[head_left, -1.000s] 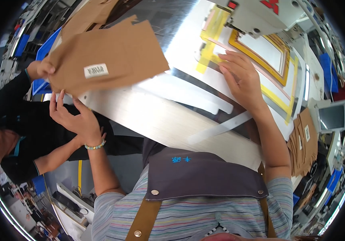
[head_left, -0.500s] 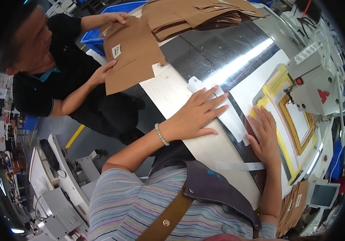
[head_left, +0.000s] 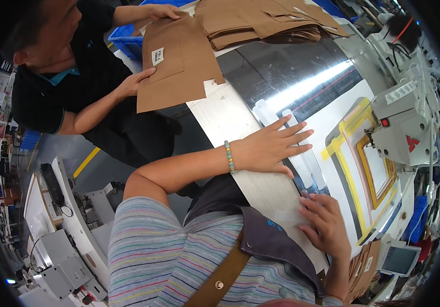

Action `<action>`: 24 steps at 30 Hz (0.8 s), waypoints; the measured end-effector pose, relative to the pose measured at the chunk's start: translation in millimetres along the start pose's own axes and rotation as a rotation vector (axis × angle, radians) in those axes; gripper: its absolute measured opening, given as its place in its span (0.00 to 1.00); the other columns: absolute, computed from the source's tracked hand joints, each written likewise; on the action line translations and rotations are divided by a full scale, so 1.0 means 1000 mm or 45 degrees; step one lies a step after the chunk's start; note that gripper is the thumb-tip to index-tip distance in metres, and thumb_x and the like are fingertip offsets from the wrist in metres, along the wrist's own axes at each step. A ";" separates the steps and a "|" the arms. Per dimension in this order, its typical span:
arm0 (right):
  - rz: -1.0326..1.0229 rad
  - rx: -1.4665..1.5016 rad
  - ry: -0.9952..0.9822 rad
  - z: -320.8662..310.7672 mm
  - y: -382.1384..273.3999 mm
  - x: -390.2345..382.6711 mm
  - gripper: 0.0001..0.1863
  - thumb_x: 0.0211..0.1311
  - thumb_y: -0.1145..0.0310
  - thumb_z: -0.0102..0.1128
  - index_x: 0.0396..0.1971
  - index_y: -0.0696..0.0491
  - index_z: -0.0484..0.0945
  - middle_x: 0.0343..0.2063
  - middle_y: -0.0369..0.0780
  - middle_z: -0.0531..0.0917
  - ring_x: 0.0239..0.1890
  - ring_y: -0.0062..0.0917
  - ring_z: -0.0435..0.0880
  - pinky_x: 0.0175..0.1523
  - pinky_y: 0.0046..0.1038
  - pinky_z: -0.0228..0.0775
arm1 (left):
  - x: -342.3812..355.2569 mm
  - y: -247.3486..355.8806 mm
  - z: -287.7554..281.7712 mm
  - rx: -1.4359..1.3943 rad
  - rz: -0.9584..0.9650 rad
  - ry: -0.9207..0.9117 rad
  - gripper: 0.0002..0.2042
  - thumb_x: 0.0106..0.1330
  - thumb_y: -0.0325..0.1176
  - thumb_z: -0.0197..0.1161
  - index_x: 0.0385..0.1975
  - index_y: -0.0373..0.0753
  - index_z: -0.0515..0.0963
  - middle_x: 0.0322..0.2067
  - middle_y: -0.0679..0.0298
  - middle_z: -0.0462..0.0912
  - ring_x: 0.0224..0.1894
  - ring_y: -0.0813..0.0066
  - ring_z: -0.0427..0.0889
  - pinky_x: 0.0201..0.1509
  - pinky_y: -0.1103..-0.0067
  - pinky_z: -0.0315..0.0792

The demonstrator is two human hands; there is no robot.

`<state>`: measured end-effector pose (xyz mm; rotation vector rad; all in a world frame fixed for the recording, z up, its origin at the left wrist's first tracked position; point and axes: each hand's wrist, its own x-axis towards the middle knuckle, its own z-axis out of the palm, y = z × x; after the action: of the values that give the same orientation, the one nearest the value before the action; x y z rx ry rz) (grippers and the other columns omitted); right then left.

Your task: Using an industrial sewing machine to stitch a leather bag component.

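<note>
My left hand (head_left: 271, 147), with a beaded bracelet at its wrist, lies palm down with fingers spread. Its fingers rest across pale translucent strips (head_left: 309, 162) near the dark glossy plate's edge. My right hand (head_left: 327, 222) is open, fingers slightly bent and apart, over the table edge by the strips' lower ends. Whether its fingertips touch a strip I cannot tell. Another faint clear strip (head_left: 289, 217) lies on the pale table edge, left of the right hand. Right of the strips is a template frame (head_left: 355, 204) with yellow tape, under a sewing machine head (head_left: 401, 123).
Across the table to the left, another person's hands hold a brown fabric panel (head_left: 189, 61) with a white label. Brown panels (head_left: 261, 23) are stacked at the back, beside a blue bin (head_left: 127, 43). More brown pieces (head_left: 360, 268) and a small screen (head_left: 400, 259) are at lower right.
My left hand has shifted right along the strips. My right hand has drawn down and back from the template's edge. The other person's brown panel has been raised and turned slightly.
</note>
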<state>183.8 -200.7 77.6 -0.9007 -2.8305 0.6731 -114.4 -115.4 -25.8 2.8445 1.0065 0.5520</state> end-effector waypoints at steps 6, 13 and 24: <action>-0.041 -0.354 0.126 0.055 -0.007 -0.015 0.18 0.63 0.71 0.70 0.53 0.51 0.85 0.65 0.38 0.82 0.73 0.35 0.76 0.77 0.52 0.64 | 0.009 -0.001 0.007 -0.046 0.008 0.031 0.45 0.71 0.73 0.48 0.78 0.44 0.64 0.82 0.52 0.54 0.85 0.50 0.49 0.84 0.48 0.47; -0.014 -0.296 0.242 0.068 -0.008 -0.027 0.20 0.58 0.72 0.73 0.52 0.51 0.86 0.57 0.39 0.85 0.65 0.34 0.82 0.76 0.54 0.64 | 0.012 -0.001 0.015 -0.055 -0.016 0.091 0.42 0.74 0.71 0.47 0.77 0.44 0.67 0.80 0.51 0.58 0.84 0.51 0.52 0.83 0.49 0.49; 0.091 -0.124 0.274 0.072 -0.009 -0.027 0.18 0.53 0.72 0.78 0.44 0.50 0.84 0.43 0.39 0.81 0.58 0.36 0.84 0.78 0.61 0.57 | 0.012 -0.001 0.016 -0.080 -0.020 0.138 0.36 0.77 0.64 0.53 0.74 0.42 0.71 0.78 0.52 0.63 0.83 0.53 0.56 0.83 0.53 0.51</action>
<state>185.1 -250.4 18.1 -1.0265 -2.6694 0.4195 -100.8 -106.6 -36.9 2.7764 1.0076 0.7295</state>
